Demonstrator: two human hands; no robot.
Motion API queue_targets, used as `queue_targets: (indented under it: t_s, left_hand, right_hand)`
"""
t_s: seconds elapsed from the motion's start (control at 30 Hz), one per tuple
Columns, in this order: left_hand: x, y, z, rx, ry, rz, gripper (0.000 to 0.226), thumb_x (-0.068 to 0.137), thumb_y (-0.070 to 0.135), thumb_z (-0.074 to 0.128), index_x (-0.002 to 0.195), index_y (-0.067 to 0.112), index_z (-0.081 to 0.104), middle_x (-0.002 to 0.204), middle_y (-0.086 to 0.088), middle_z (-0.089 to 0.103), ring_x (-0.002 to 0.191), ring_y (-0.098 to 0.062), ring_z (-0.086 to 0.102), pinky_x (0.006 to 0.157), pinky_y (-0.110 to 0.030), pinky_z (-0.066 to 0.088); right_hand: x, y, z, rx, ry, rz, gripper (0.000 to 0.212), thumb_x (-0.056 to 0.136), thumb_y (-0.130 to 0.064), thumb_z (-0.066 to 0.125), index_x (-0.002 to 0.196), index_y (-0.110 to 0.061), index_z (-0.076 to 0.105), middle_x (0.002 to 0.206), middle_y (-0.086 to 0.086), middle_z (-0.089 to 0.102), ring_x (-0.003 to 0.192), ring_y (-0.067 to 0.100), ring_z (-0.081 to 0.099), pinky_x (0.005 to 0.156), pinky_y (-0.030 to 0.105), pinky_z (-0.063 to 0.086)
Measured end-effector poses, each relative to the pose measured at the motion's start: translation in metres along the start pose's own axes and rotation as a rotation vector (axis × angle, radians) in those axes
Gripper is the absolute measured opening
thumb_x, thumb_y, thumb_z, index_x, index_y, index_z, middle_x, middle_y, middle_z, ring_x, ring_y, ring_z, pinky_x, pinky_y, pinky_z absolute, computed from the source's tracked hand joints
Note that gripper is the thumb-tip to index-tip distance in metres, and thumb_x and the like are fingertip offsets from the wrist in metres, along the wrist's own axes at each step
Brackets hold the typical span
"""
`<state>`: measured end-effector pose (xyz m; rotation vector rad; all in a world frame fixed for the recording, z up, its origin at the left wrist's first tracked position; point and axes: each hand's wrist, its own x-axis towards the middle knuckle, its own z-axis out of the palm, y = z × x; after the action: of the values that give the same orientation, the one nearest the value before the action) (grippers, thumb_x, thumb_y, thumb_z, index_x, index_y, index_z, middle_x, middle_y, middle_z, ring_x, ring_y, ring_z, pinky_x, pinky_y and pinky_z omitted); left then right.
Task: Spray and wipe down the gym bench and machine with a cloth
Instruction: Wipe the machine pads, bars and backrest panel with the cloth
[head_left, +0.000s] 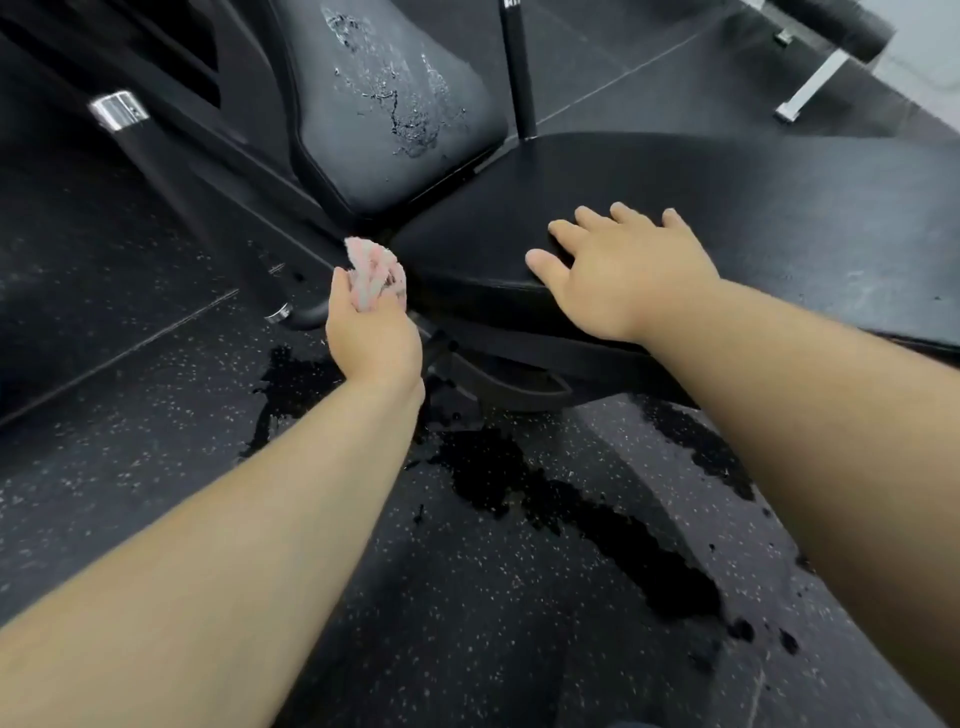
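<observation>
My left hand (371, 338) and right hand (623, 275) are bare, with short, rounded fingers. My left forearm (234, 545) and right forearm (831, 415) are bare as well, smooth and broad, uncovered up to the picture's edges.

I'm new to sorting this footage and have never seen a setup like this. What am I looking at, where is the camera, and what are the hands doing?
This is one picture, from a camera worn on a person's head, looking down along both bare arms. The left hand grips a crumpled pink cloth beside the corner of a black seat pad. The right hand rests flat on that pad, fingers straight. Behind, the tilted back pad carries wet streaks. Dark wet patches lie on the speckled floor.
</observation>
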<state>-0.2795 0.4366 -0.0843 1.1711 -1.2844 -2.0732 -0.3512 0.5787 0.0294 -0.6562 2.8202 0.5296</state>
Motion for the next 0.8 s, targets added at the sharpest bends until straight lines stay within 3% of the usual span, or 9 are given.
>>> queue_targets:
  t_s: [0.07,0.2,0.33,0.43,0.53,0.6,0.63,0.7,0.8]
  left_hand:
    - [0.011,0.002,0.014,0.024,-0.031,-0.025,0.021,0.094,0.015,0.049,0.107,0.013,0.065,0.084,0.005,0.054,0.055,-0.01,0.045,0.061,-0.033,0.048]
    - [-0.034,-0.011,0.032,0.054,-0.023,-0.009,0.021,0.096,0.022,0.052,0.083,0.023,0.067,0.07,0.007,0.055,0.045,-0.008,0.044,0.053,-0.022,0.045]
    - [-0.07,-0.024,0.028,0.129,-0.172,0.03,0.019,0.097,0.026,0.053,0.103,0.021,0.071,0.07,0.009,0.06,0.053,-0.007,0.052,0.06,-0.026,0.049]
    - [-0.095,-0.017,0.014,0.042,-0.373,0.012,0.019,0.098,0.03,0.058,0.093,0.027,0.076,0.076,0.014,0.066,0.062,-0.003,0.053,0.063,-0.03,0.052]
    - [-0.038,-0.015,0.004,0.027,-0.114,0.069,0.015,0.091,0.012,0.055,0.091,0.017,0.069,0.082,0.016,0.057,0.072,-0.005,0.052,0.075,-0.036,0.054]
    - [0.005,-0.01,0.006,-0.05,0.022,-0.04,0.018,0.096,0.02,0.052,0.094,0.025,0.069,0.082,0.008,0.055,0.063,-0.008,0.05,0.068,-0.028,0.044]
    - [0.012,-0.01,0.011,-0.046,0.026,-0.053,0.019,0.097,0.028,0.05,0.09,0.031,0.067,0.079,0.004,0.056,0.06,-0.013,0.051,0.067,-0.025,0.041]
    - [0.006,-0.018,0.025,0.04,-0.033,-0.035,0.02,0.095,0.044,0.048,0.094,0.043,0.067,0.092,0.006,0.069,0.079,-0.016,0.065,0.075,-0.021,0.049]
    - [-0.028,-0.035,0.039,0.135,-0.032,-0.038,0.033,0.096,0.052,0.042,0.115,0.036,0.064,0.11,-0.001,0.072,0.093,-0.019,0.069,0.082,-0.022,0.054]
  right_hand:
    - [0.001,-0.001,0.003,0.012,0.072,-0.001,0.061,0.101,-0.054,0.009,0.15,-0.027,0.032,0.158,-0.003,0.03,0.149,0.028,0.017,0.118,0.056,0.012]
    - [0.0,-0.003,0.007,0.004,0.158,0.001,0.054,0.102,-0.048,0.013,0.138,-0.025,0.046,0.142,-0.002,0.048,0.142,0.029,0.031,0.115,0.056,0.02]
    - [-0.001,-0.005,0.009,0.012,0.155,0.001,0.052,0.103,-0.045,0.013,0.135,-0.025,0.049,0.138,-0.002,0.05,0.141,0.029,0.032,0.114,0.054,0.022]
    - [-0.004,-0.003,0.005,0.024,0.156,0.012,0.051,0.104,-0.043,0.014,0.138,-0.024,0.046,0.146,-0.002,0.044,0.145,0.029,0.027,0.116,0.054,0.018]
    - [-0.005,-0.005,0.003,0.016,0.131,0.018,0.051,0.104,-0.043,0.014,0.143,-0.025,0.042,0.153,-0.002,0.038,0.147,0.028,0.024,0.117,0.052,0.016]
    - [-0.005,-0.006,0.004,0.0,0.154,0.032,0.051,0.104,-0.044,0.015,0.141,-0.026,0.044,0.151,-0.003,0.041,0.145,0.027,0.026,0.117,0.051,0.018]
    - [-0.006,-0.006,0.004,-0.004,0.163,0.041,0.05,0.104,-0.044,0.015,0.14,-0.026,0.045,0.149,-0.003,0.043,0.145,0.027,0.028,0.117,0.05,0.019]
    - [-0.005,-0.008,0.004,-0.005,0.174,0.043,0.049,0.104,-0.043,0.016,0.139,-0.027,0.047,0.148,-0.003,0.045,0.144,0.026,0.029,0.117,0.05,0.02]
    - [-0.006,-0.008,0.003,-0.001,0.179,0.045,0.047,0.104,-0.041,0.018,0.137,-0.027,0.049,0.147,-0.004,0.046,0.144,0.026,0.031,0.116,0.049,0.021]
